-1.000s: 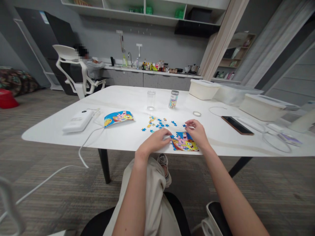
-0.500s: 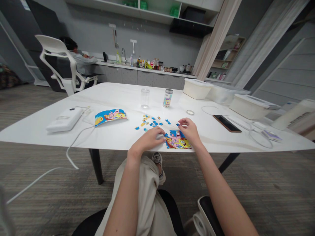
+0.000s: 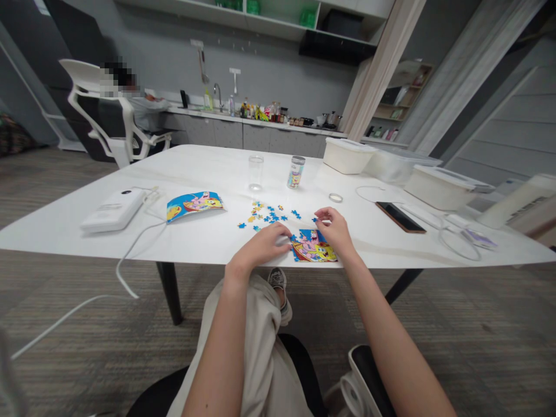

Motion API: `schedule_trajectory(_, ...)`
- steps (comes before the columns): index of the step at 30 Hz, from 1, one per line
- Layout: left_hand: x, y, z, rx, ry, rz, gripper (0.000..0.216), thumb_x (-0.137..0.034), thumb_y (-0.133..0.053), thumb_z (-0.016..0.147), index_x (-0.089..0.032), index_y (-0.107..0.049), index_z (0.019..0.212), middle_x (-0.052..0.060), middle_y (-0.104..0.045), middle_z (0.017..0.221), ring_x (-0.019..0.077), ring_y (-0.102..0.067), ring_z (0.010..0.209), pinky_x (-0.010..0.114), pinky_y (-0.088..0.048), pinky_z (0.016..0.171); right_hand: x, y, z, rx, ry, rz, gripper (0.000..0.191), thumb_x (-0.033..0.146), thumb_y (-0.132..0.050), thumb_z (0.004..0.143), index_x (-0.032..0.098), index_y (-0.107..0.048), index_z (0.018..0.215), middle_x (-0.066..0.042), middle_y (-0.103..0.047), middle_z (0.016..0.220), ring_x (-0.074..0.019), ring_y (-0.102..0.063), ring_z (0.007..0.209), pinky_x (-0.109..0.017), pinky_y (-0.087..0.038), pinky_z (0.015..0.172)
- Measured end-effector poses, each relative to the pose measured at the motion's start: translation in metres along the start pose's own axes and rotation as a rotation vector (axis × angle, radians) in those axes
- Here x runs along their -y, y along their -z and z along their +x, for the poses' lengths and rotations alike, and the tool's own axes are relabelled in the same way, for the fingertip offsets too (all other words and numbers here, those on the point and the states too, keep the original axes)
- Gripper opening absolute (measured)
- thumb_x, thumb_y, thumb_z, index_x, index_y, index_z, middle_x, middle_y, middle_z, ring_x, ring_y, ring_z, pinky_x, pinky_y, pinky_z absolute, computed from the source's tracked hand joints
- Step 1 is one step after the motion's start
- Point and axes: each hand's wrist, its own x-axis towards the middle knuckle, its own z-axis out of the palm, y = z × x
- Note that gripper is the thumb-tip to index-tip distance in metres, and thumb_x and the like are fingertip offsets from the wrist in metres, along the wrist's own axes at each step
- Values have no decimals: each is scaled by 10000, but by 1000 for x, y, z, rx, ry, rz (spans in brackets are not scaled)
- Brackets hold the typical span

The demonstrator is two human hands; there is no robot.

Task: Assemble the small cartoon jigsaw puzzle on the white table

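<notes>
A partly joined jigsaw puzzle, with yellow and pink cartoon figures on blue, lies flat at the table's near edge. My left hand rests at its left side, thumb and fingers apart, fingertips touching that edge. At the upper right of the puzzle, my right hand pinches a small blue puzzle piece between thumb and fingertips. Loose puzzle pieces, blue and yellow, are scattered just beyond my left hand. Farther left lies a curled picture sheet with matching cartoon artwork.
Behind the pieces stand a clear jar and a printed canister, with a ring-shaped lid nearby. A phone, cables and lidded boxes occupy the right. A white device lies left. Someone sits beyond the white chair.
Almost nothing differs. Both hands keep their places by the puzzle, and the blue piece stays in my right fingertips. The view has shifted very slightly.
</notes>
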Motion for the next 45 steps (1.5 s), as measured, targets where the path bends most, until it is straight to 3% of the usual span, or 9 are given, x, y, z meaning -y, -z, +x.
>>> schedule_trajectory(13, -1, -2, 1, -9, -6, 12, 148, -241, -619, 846, -193, -645, 983, 69, -645, 1102, 195, -594, 1060, 346, -457, 1003, 3, 1, 0, 0, -5, 1, 159, 237, -561, 663, 199, -604, 812, -72, -653, 895, -196, -625, 798, -355, -553, 706)
schedule_trajectory(21, -2, -1, 0, -7, -3, 12, 141, -244, -620, 850, -204, -644, 983, 58, -648, 1101, 196, -593, 1068, 352, -456, 1006, 6, 1, -3, 59, -136, 161, 243, 323, -699, 635, 209, -581, 814, -48, -684, 932, -205, -695, 756, -337, -556, 670)
schedule_trajectory(29, 0, -2, 1, -6, -3, 14, 170, -248, -617, 852, -168, -646, 999, 85, -642, 1111, 207, -593, 1073, 354, -452, 1007, 6, -1, -3, 73, -121, 246, 271, 361, -709, 649, 210, -559, 818, -56, -718, 840, -225, -710, 807, -366, -568, 722)
schedule_trajectory(36, 0, -2, 1, -10, -12, 24, 152, -249, -628, 847, -196, -649, 988, 66, -649, 1103, 201, -600, 1059, 350, -460, 998, 5, -1, -3, 103, -73, 217, 223, 364, -673, 710, 218, -546, 821, -65, -756, 879, -205, -710, 824, -381, -554, 794)
schedule_trajectory(45, 2, -4, 0, -18, -17, 17, 149, -256, -626, 857, -187, -642, 988, 66, -651, 1098, 192, -599, 1054, 335, -458, 996, 7, -1, -3, 83, -99, 221, 269, 378, -698, 683, 203, -565, 839, -34, -679, 874, -182, -688, 707, -278, -514, 570)
